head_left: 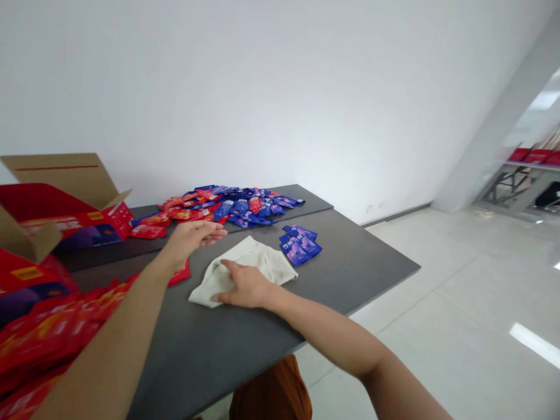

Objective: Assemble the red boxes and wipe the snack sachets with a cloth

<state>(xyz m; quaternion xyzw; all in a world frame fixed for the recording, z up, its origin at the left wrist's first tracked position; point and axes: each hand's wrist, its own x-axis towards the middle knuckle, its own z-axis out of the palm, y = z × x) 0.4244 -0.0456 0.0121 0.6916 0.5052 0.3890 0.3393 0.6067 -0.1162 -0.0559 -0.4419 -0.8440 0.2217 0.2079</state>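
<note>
My right hand [245, 286] lies flat on a crumpled off-white cloth [271, 262], fingers spread and pressing it against the dark grey table [219, 350]. My left hand [190, 239] hovers just above the table at the cloth's upper left, holding nothing and touching neither the cloth nor the pile beyond it. A red sachet [180, 273] lies partly hidden under my left wrist. To the cloth's right sits a small group of blue sachets [301, 246]. A larger mixed pile of blue and red sachets [231, 207] spreads across the far table section.
An open cardboard box [56, 181] with red printed packaging stands at the table's left end, and a heap of red packets [39, 344] fills the lower left. The table's right edge drops to a tiled floor. A white wall runs behind. Orange fabric [273, 391] shows below the table.
</note>
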